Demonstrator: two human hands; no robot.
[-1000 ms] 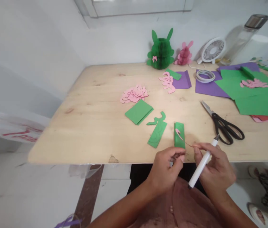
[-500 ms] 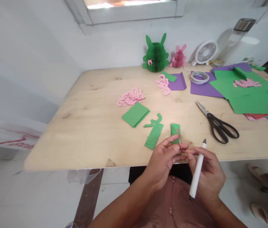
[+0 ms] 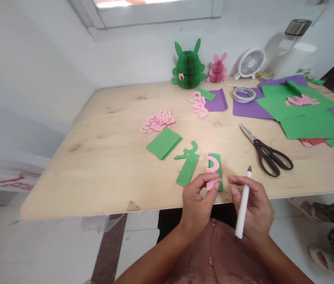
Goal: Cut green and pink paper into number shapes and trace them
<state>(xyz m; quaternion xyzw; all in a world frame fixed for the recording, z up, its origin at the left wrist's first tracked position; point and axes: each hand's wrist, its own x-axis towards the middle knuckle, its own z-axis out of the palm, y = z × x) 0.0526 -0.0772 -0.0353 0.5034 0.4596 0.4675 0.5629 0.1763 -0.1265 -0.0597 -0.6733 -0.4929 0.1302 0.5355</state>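
Observation:
Between its thumb and fingers, my left hand (image 3: 198,201) pinches a curvy pink paper cutout (image 3: 213,163) over a narrow green paper strip (image 3: 219,173) near the table's front edge. A white pen (image 3: 244,209) rests in my right hand (image 3: 254,205), dark tip up, with thumb and forefinger apart and pointing towards the left hand. Left of the strip lie another green strip with a drawn outline (image 3: 188,170) and a wavy green cutout (image 3: 189,151). Farther left is a folded green paper (image 3: 164,143), with a pile of pink cutouts (image 3: 158,121) behind it.
Black-handled scissors (image 3: 269,154) lie to the right. Behind are a tape roll (image 3: 244,94), green sheets (image 3: 309,124), a green paper bunny (image 3: 188,69), a pink one (image 3: 217,71), a small fan (image 3: 250,63) and a glass bottle (image 3: 284,47). At lower right, a person's feet show.
My hands have moved apart; the right one has let go of the pink cutout and keeps the pen. The cutout, edge-on before, now faces up over the green strip. The view has shifted slightly.

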